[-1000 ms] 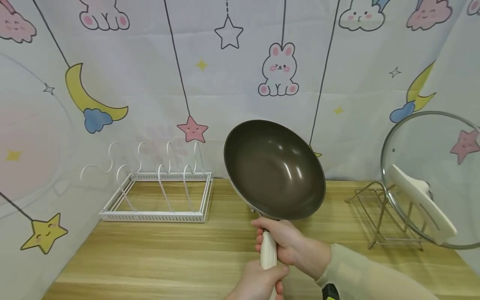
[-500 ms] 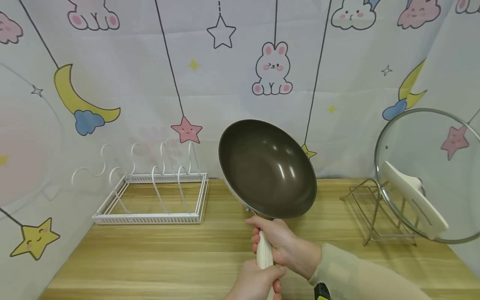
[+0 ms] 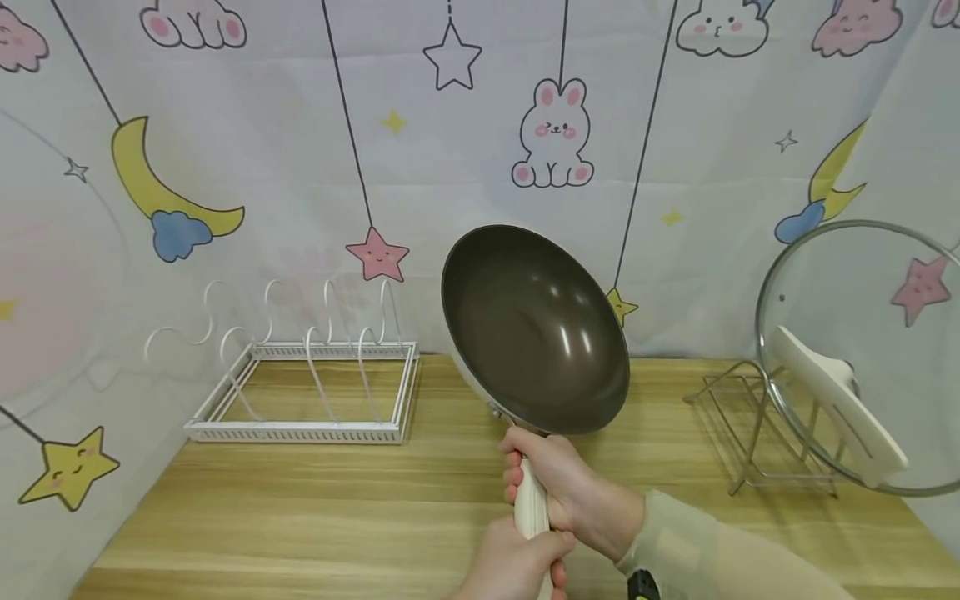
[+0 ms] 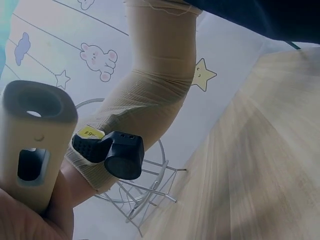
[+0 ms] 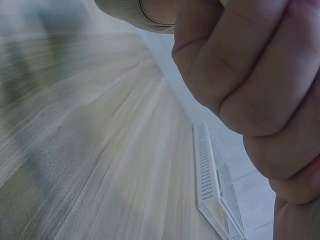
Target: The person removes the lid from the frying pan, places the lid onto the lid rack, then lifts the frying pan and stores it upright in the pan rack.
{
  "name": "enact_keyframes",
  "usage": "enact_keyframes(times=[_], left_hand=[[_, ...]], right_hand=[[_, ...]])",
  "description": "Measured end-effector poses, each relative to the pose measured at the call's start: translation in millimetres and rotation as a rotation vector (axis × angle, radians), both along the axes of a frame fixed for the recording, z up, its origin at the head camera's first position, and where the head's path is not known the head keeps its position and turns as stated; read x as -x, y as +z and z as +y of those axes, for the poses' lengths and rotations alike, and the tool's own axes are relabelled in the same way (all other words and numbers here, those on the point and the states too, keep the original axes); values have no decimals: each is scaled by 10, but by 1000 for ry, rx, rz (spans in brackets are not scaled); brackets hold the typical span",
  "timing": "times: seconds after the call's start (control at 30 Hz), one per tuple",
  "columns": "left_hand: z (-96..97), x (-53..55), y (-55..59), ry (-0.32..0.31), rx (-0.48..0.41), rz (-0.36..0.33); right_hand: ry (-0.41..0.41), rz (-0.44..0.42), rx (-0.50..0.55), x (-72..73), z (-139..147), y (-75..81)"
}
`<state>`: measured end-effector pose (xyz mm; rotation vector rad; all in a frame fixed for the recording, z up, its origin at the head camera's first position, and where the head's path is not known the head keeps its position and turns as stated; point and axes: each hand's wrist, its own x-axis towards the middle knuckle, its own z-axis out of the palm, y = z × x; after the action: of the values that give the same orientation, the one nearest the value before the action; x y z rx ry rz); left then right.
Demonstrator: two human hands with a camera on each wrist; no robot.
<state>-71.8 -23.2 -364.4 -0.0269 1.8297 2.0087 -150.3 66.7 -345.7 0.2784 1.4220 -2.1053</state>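
Note:
A deep frying pan (image 3: pixel 528 333) with a dark brown inside is held up over the table in the head view, tilted so its inside faces me. My right hand (image 3: pixel 562 479) grips the cream handle (image 3: pixel 532 504) close to the pan, fingers wrapped round it. Lower down, my left hand (image 3: pixel 513 558) holds the same handle, its thumb lying across it. The left wrist view shows the handle's slotted end (image 4: pixel 47 132) sticking out above the left hand. Curled right-hand fingers (image 5: pixel 255 65) fill the upper right of the right wrist view.
A white rack (image 3: pixel 300 432) with curved dividers stands at left on the wood-grain table (image 3: pixel 300 517). On the right, a metal wire stand (image 3: pixel 750 454) bears a glass lid (image 3: pixel 862 283) and a cream utensil-like piece (image 3: pixel 840 404). A patterned curtain (image 3: pixel 465 167) closes the back.
The pan has risen slightly, shifted a little left against the curtain and turned a bit more sideways. Both hands keep their hold on the handle.

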Motion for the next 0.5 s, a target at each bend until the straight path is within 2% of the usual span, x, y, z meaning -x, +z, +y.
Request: enact_keyframes(times=[0.3, 0.5], left_hand=[[30, -29, -38, 70, -20, -44], [64, -23, -25, 79, -131, -109]], right_hand=[[8, -2, 53, 15, -20, -40], [45, -20, 147, 39, 17, -50]])
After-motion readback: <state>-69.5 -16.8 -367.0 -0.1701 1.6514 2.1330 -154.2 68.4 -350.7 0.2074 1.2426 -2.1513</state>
